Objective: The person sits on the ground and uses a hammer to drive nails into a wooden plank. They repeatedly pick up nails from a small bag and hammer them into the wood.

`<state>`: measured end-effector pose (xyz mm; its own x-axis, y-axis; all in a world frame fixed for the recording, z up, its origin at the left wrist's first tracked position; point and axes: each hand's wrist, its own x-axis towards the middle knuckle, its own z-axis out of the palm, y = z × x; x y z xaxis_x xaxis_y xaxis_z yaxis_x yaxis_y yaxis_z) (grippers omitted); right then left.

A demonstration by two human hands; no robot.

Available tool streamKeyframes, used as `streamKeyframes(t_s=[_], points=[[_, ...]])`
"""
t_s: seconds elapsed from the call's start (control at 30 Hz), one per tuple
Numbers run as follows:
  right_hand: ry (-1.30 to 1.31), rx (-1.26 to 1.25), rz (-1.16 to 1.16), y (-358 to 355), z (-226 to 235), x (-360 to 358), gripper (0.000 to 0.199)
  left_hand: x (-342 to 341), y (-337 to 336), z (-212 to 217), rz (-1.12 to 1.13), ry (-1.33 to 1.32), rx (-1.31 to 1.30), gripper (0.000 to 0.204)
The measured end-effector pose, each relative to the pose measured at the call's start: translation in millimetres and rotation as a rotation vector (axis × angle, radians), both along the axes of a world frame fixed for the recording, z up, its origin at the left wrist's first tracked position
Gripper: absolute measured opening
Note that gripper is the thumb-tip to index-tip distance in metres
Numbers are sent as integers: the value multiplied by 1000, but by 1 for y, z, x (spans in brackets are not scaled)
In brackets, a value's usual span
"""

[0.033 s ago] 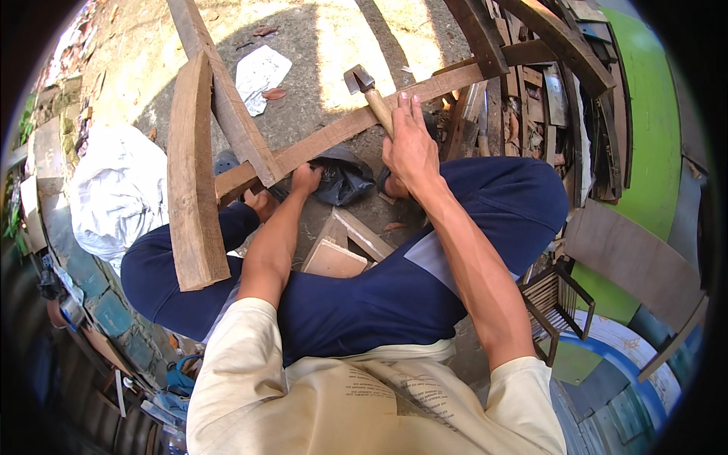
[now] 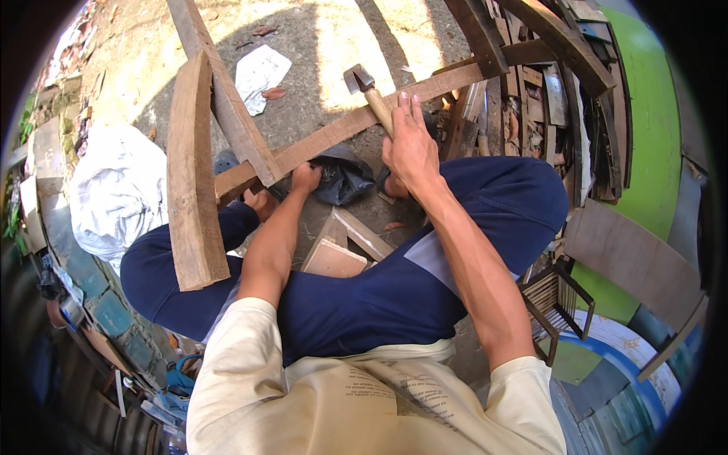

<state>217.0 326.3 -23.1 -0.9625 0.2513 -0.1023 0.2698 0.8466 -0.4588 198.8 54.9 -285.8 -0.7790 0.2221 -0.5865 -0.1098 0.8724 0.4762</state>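
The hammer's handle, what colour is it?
Pale tan wood, seen in the head view, where the right hand grips the hammer.

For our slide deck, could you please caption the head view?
Seated person's right hand grips a hammer over a long wooden rail; left hand steadies it.

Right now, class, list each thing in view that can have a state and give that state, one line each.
Hammer: gripped by the handle, head raised above the rail.
Right hand: closed on the hammer.
Left hand: pressed against the wooden rail.
Wooden frame: unfinished, tilted up off the ground.
Black plastic bag: crumpled.
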Motion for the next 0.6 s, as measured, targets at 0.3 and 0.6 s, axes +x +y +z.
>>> streamKeyframes(t_s=[0.3, 0.6], points=[[30, 29, -1, 4, -8, -5, 34, -33, -9, -26, 26, -259, -11, 26], [20, 38, 6, 3, -7, -6, 34, -25, -17, -34, -157, -71, -150, 24]])
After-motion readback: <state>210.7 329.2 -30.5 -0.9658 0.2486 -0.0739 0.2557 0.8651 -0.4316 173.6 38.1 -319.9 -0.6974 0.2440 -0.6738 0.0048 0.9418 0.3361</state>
